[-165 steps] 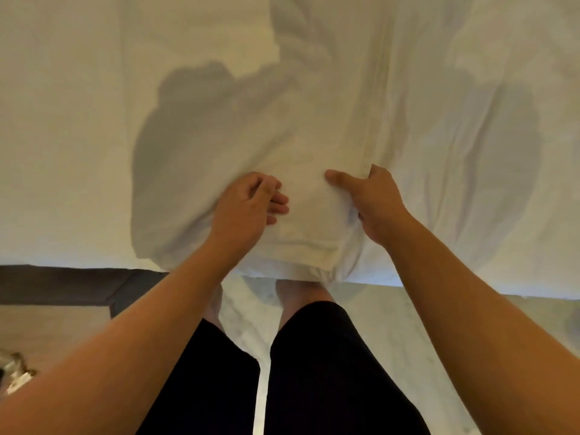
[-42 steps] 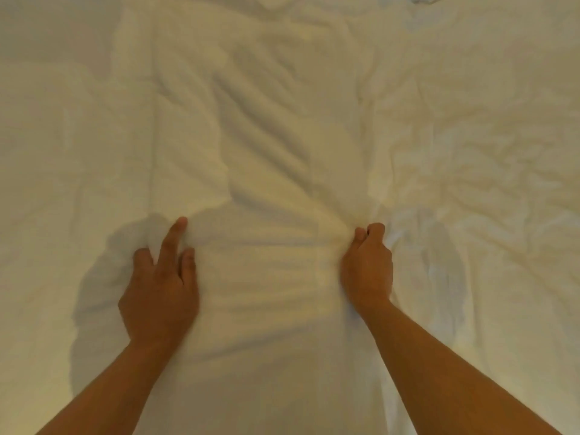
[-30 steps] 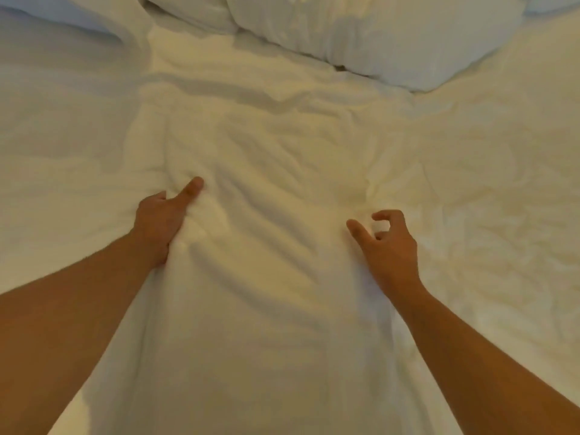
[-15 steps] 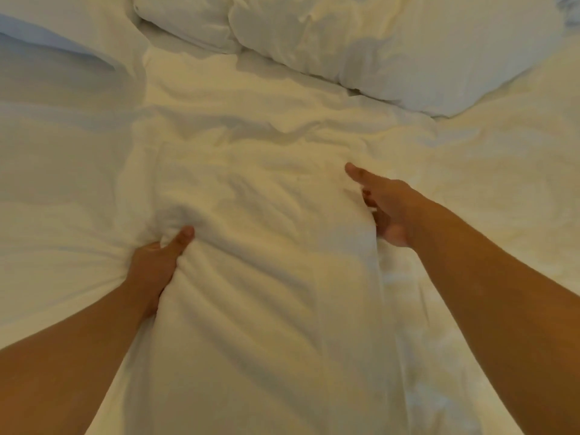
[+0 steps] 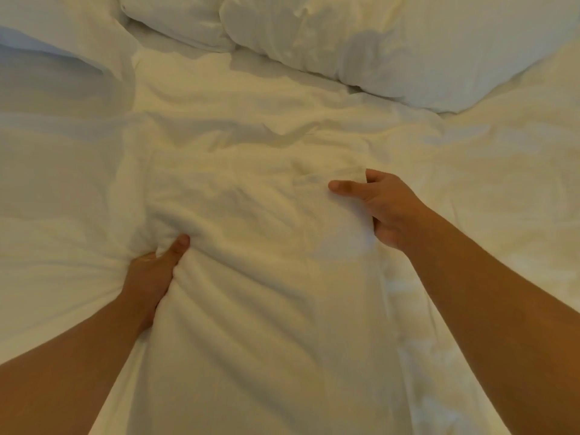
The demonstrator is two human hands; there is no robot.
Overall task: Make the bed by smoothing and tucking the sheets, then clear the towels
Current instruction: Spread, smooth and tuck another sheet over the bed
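Head view, pillows beyond rumpled sheet, both hands gripping folds

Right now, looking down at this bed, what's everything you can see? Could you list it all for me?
Thick white folded strip of bedding: one, white, running down the middle of the bed between the two hands, bunched and creased.
Wrinkled white bed sheet: one, white, spread flat under the strip on both sides.
Plump white pillows: at least two, white, along the top edge; a further white one or a fold at top left, hard to tell which.
Left hand: one, gripping the strip's left edge, thumb on top.
Right hand: one, holding the strip's right edge, thumb stretched across it, fingers tucked out of sight.
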